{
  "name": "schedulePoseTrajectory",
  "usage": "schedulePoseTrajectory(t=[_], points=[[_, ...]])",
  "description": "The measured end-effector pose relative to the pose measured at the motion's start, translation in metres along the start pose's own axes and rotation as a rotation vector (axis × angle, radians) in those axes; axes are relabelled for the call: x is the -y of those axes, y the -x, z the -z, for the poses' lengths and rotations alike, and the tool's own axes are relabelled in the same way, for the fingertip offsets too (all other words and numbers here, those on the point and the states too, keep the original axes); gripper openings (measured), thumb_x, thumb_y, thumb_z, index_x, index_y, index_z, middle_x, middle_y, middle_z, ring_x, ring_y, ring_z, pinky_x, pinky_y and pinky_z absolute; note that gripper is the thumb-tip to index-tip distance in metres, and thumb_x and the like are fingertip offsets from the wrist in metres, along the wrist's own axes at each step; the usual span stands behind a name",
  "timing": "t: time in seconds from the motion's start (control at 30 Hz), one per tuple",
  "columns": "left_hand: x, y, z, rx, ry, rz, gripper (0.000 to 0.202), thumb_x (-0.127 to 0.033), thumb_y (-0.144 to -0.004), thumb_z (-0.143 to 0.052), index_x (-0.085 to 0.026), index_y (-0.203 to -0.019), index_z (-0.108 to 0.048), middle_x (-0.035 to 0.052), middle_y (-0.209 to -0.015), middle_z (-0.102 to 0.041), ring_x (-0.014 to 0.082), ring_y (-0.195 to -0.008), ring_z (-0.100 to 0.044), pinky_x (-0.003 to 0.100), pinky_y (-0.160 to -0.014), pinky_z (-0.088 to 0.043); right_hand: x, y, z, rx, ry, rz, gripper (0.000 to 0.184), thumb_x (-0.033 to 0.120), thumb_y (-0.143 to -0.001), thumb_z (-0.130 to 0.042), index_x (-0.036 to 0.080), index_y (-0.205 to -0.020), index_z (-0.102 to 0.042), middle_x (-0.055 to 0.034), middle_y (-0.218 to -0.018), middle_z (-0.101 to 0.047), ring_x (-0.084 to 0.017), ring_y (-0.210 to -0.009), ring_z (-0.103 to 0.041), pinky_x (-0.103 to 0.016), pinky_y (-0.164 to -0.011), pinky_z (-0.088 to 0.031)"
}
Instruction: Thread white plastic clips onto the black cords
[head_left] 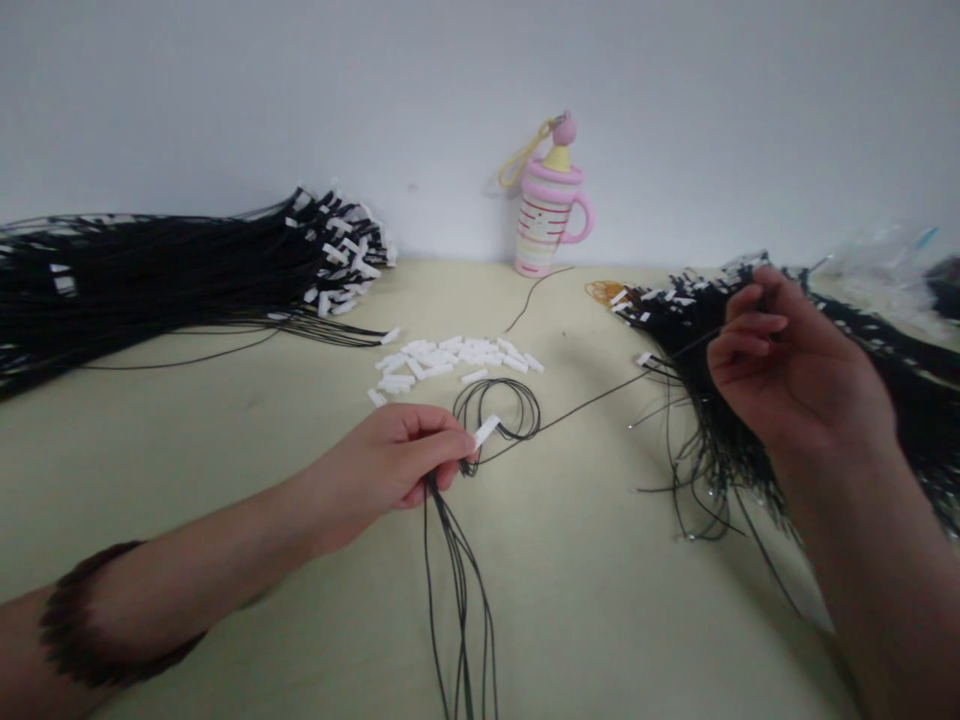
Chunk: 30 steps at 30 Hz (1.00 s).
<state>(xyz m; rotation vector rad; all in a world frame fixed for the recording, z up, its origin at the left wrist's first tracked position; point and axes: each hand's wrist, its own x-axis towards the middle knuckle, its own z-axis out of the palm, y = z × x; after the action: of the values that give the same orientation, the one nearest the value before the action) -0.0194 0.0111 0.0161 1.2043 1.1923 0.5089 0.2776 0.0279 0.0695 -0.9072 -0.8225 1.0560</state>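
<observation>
Between the thumb and fingers of my left hand point(424, 450) is a bundle of thin black wires point(456, 560), whose ends hang toward the front. A white plastic connector point(487, 432) sticks out at its fingertips. Just beyond it, some wire forms a round loop point(517, 385). A single black wire point(592, 402) runs taut from near my left hand up to my right hand point(799, 350). My right hand is raised with its fingers curled in a pinch on that wire; the exact grip is partly hidden. Several loose white connectors point(457, 355) lie in a pile behind the loop.
A thick bundle of black wires with white connectors point(187, 275) lies at the left. Another bundle point(907, 400) lies at the right, behind my right arm. A pink striped cup-shaped item point(541, 225) stands against the wall. Clear plastic point(885, 265) sits at the far right.
</observation>
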Motion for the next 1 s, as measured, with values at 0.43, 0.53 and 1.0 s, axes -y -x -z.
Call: schedulePoseTrajectory(t=[0.43, 0.53, 1.0], points=[[0.001, -0.003, 0.005, 0.043, 0.158, -0.063, 0.022, -0.033, -0.078, -0.056, -0.016, -0.063, -0.06, -0.006, -0.048, -0.042, 0.0048, -0.043, -0.027, 0.016, -0.038, -0.018, -0.073, 0.081, -0.049, 0.548, 1.06, 0.397, 0.012, 0.015, -0.078, -0.054, 0.014, -0.069, -0.062, 0.0022, -0.057, -0.054, -0.005, -0.05, -0.047, -0.017, -0.047, -0.034], [0.001, -0.003, 0.004, 0.042, 0.136, -0.065, 0.021, -0.031, -0.077, -0.057, -0.016, -0.062, -0.059, -0.0057, -0.048, -0.044, 0.0051, -0.044, -0.03, 0.016, -0.039, -0.019, -0.082, 0.09, -0.052, 0.579, 1.056, 0.413, 0.011, 0.012, -0.078, -0.052, 0.013, -0.069, -0.059, 0.0029, -0.058, -0.052, -0.004, -0.051, -0.045, -0.016, -0.048, -0.033], [0.004, -0.001, 0.001, 0.014, 0.068, -0.059, 0.021, -0.033, -0.075, -0.06, -0.016, -0.063, -0.059, -0.0059, -0.047, -0.045, 0.0048, -0.044, -0.032, 0.015, -0.04, -0.02, -0.08, 0.088, -0.054, 0.531, 1.025, 0.409, 0.011, 0.012, -0.076, -0.053, 0.012, -0.066, -0.058, 0.0031, -0.055, -0.05, -0.004, -0.05, -0.044, -0.014, -0.048, -0.033]])
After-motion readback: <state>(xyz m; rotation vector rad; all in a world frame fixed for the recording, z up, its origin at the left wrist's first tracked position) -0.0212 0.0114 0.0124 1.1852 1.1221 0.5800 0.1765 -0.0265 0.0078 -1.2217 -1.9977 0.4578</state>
